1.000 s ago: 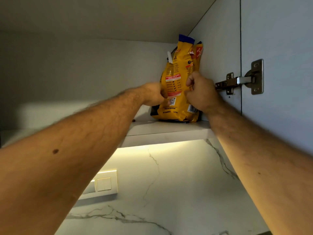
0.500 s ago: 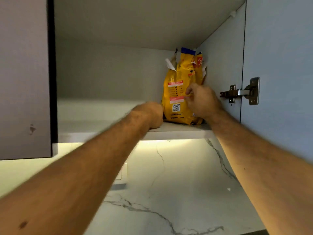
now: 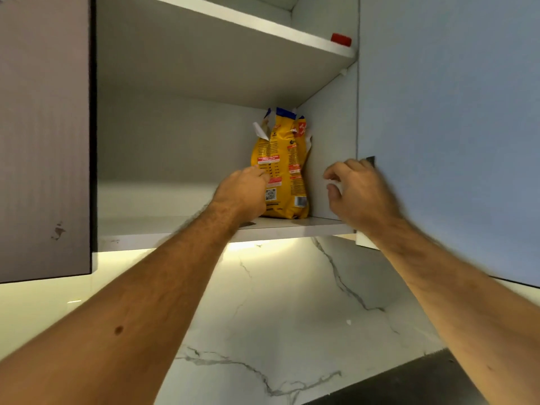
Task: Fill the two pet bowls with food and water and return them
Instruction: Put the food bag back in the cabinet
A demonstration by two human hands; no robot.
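A yellow pet food bag (image 3: 285, 159) with a torn-open top stands upright on the lower cabinet shelf (image 3: 292, 228), in the right back corner. My left hand (image 3: 242, 191) is at the bag's lower left side with its fingers curled toward it; the back of the hand hides whether they grip it. My right hand (image 3: 361, 190) is off the bag, to its right, in front of the cabinet's side wall by the edge of the open door (image 3: 450, 141). Its fingers are loosely curled and hold nothing. No pet bowl is in view.
A dark closed cabinet door (image 3: 43, 135) hangs at the left. A red cap (image 3: 341, 40) shows on the upper shelf. Below the cabinet runs a lit white marble backsplash (image 3: 277, 302), and a dark surface (image 3: 409, 384) shows at the lower right.
My right hand has let go of the bag and moved right toward the door edge. My left hand has left the shelf and come up against the bag. The view has pulled back.
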